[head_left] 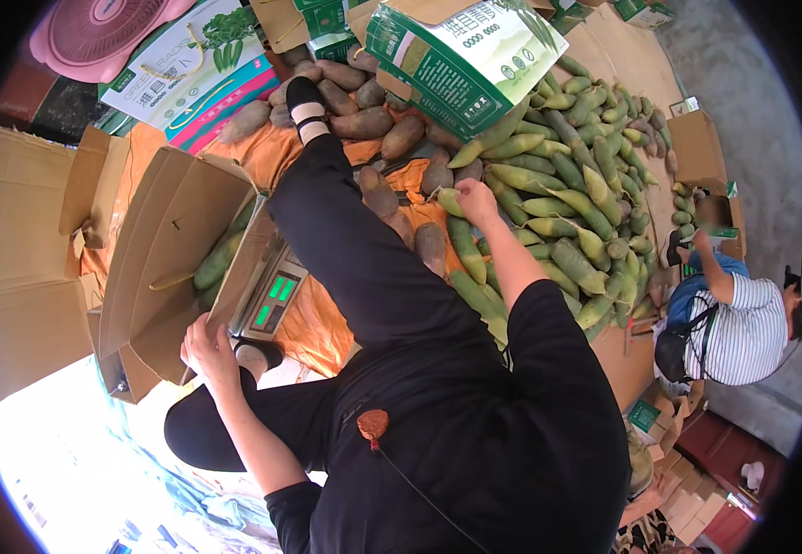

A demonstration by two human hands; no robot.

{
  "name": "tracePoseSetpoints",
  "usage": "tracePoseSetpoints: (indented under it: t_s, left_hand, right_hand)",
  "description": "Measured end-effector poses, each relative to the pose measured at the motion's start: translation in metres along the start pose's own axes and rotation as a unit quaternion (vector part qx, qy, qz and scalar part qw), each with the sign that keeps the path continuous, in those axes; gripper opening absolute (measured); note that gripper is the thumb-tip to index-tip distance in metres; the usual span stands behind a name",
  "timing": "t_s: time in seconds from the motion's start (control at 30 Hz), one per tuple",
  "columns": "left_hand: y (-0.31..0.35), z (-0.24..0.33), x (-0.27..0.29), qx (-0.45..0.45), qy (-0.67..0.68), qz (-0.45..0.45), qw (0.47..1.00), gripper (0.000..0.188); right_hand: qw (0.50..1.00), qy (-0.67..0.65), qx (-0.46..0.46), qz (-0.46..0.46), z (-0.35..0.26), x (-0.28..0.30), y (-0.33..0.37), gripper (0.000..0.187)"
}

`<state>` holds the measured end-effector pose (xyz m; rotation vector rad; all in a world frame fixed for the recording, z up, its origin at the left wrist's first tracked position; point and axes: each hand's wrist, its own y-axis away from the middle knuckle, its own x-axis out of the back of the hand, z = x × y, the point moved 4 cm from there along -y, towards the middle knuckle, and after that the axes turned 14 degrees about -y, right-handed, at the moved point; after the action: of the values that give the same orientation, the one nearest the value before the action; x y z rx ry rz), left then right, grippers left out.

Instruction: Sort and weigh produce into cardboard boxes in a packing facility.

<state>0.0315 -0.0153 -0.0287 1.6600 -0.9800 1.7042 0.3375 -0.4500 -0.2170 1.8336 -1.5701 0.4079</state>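
Note:
My right hand (478,201) is closed on the pale tip of a green radish (453,203) at the edge of a big heap of green radishes (578,198). To the left, my left hand (209,351) has its fingers curled at the near edge of an open cardboard carton (147,268). Inside that carton lie some green radishes (216,263), partly hidden by its wall. The carton rests against or on a digital scale (276,300) with lit green displays; its base is hidden.
Brown-skinned roots (362,123) lie on orange sheeting (313,323) around my outstretched leg. A green-and-white carton (461,65) stands beyond them. At the far left are another open carton (18,258) and a pink fan (106,32). A person in a striped shirt (742,328) works at the right.

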Motion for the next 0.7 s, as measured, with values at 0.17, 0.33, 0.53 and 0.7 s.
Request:
tracePoseSetpoints:
  t_s: [0.17, 0.33, 0.53, 0.7]
  left_hand:
    - [0.002, 0.000, -0.002, 0.004, -0.013, 0.002, 1.000, 0.028]
    - [0.000, 0.004, -0.002, 0.004, -0.016, -0.003, 1.000, 0.028]
    - [0.000, 0.002, -0.002, 0.005, -0.031, 0.000, 0.999, 0.030]
    - [-0.002, 0.003, 0.001, 0.020, -0.013, -0.011, 1.000, 0.030]
  right_hand:
    - [0.990, 0.136, -0.026, -0.023, -0.003, -0.022, -0.007, 0.034]
    - [0.983, 0.180, -0.004, -0.047, -0.002, -0.042, -0.009, 0.034]
    - [0.983, 0.173, -0.013, -0.056, -0.015, -0.044, -0.004, 0.023]
    - [0.997, 0.070, 0.037, 0.001, -0.002, -0.041, -0.009, 0.018]
